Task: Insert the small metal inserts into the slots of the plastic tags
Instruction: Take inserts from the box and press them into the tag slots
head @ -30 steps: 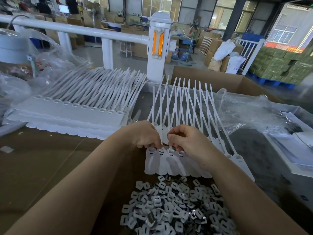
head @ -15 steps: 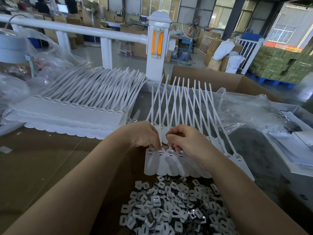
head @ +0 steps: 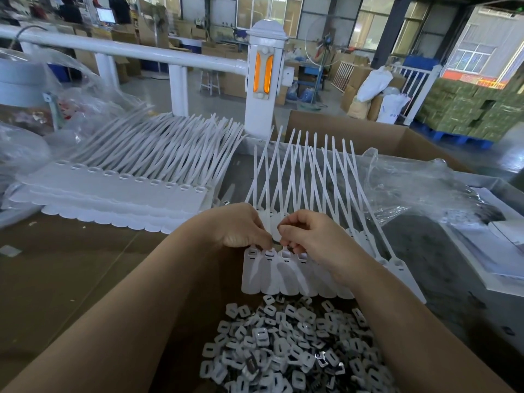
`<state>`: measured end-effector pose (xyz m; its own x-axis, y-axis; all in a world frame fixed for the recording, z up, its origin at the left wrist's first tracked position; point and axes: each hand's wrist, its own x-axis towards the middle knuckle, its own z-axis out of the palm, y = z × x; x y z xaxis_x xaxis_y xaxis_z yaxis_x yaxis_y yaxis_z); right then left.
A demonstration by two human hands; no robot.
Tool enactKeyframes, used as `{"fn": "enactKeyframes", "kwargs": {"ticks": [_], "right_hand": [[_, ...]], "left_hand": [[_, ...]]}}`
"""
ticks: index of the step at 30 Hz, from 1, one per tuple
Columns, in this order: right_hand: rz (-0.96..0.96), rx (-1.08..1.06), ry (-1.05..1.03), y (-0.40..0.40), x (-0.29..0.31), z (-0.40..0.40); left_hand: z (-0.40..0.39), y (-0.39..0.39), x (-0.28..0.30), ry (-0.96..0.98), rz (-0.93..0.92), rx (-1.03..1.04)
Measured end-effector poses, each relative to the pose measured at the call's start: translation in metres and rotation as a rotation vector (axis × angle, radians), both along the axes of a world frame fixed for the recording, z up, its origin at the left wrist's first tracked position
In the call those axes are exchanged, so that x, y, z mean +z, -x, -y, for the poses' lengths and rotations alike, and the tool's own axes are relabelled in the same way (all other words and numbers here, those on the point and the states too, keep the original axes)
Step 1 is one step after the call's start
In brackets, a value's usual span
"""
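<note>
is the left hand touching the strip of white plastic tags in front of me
Touching. The head view shows the left hand's fingertips pressed on the slotted top edge of the strip of white plastic tags.

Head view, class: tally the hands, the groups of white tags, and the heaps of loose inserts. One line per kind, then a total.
hands: 2 (left hand, right hand)
tag groups: 2 (stack, working strip)
insert heap: 1
Total: 5

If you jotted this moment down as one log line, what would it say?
stage: inserting | left hand: pinching at tag row slots | right hand: pinching at same slots | insert pile: nearest the camera | stacked tags: left
</note>
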<state>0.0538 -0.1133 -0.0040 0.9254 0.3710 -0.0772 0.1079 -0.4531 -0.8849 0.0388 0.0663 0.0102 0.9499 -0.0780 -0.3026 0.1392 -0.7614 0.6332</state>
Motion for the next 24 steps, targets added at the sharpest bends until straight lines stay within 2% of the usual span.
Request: {"fn": "enactKeyframes", "kwargs": {"ticks": [19,24], "right_hand": [[0.003,-0.007,-0.006,0.0002,-0.0020,0.0000],[0.009,0.011,0.013,-0.0010,-0.0017,0.0001]], "left_hand": [[-0.0007,-0.0037,-0.0040,-0.104,-0.027,-0.082],[-0.0031,-0.0006,-0.0007,-0.030,-0.020,-0.053]]}}
